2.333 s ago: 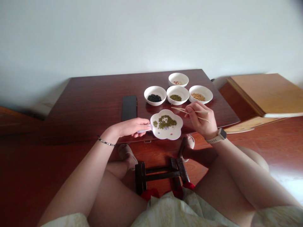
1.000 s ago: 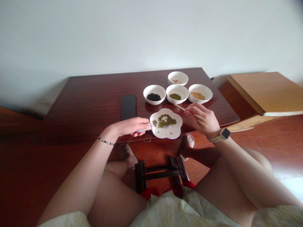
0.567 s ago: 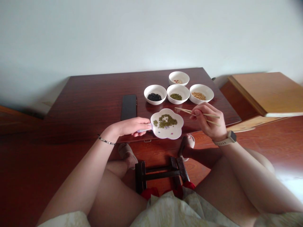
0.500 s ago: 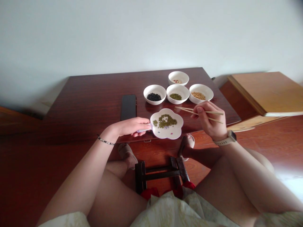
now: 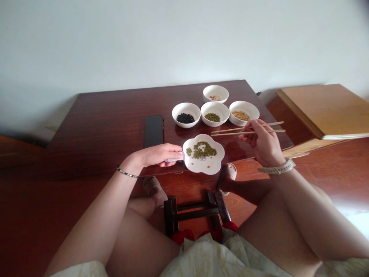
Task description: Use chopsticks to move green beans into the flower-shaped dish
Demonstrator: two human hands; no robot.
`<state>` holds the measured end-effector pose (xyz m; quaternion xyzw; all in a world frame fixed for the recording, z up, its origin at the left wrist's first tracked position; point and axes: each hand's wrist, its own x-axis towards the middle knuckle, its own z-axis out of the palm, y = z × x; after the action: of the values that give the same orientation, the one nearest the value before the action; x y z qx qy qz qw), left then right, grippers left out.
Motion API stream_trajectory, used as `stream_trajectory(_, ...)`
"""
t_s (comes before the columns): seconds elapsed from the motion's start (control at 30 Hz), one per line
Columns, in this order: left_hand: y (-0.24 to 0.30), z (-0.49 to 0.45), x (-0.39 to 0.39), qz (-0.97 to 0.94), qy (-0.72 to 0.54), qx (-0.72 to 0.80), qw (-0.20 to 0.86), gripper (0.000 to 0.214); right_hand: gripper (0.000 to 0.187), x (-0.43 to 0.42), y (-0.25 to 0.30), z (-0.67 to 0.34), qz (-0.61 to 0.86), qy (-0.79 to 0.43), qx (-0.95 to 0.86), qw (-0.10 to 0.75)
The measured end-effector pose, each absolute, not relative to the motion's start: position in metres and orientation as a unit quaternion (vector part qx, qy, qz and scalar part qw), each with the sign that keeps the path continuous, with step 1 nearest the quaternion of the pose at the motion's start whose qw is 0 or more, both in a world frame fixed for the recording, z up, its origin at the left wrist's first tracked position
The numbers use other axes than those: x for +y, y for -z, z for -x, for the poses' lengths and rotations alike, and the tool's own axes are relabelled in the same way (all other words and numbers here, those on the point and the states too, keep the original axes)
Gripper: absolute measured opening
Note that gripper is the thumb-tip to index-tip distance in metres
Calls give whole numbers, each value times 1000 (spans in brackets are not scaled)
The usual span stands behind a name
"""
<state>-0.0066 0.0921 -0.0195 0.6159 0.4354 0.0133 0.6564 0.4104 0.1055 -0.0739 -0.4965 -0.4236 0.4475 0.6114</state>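
My left hand [image 5: 161, 154] is closed on the short handle of a white flower-shaped plate [image 5: 198, 167], held at the table's front edge. Green beans [image 5: 203, 150] lie on the plate, most of them in one patch. In my right hand [image 5: 263, 142] is a pair of wooden chopsticks [image 5: 227, 132], their tips just above the plate's far rim; I see nothing between the tips. Behind the plate stand white bowls: one with black beans [image 5: 185, 118], one with green beans [image 5: 212, 117], one with yellowish beans [image 5: 240, 115].
A fourth white bowl [image 5: 215, 92], with a few pale and reddish bits, stands at the back. A dark phone [image 5: 153, 130] lies left of the plate on the brown table [image 5: 109, 127]. A wooden cabinet [image 5: 331, 109] is at the right, a dark stool [image 5: 197, 213] below.
My right hand has shifted slightly right and turned, so the chopsticks now lie flatter, their tips a little further left. The plate has dipped slightly toward me.
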Motion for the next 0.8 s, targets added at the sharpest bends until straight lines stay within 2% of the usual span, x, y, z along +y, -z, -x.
stream_trajectory(0.43,20,6,93,-612,-18,440,657,31,54,103,70,-406,492,-450,-414,619)
stream_trajectory(0.67,21,6,93,-611,-19,433,662,27,36,107,67,-415,465,-432,-397,663)
stream_trajectory(0.8,23,4,96,-612,-25,423,668,27,32,117,66,-422,458,-406,-389,689)
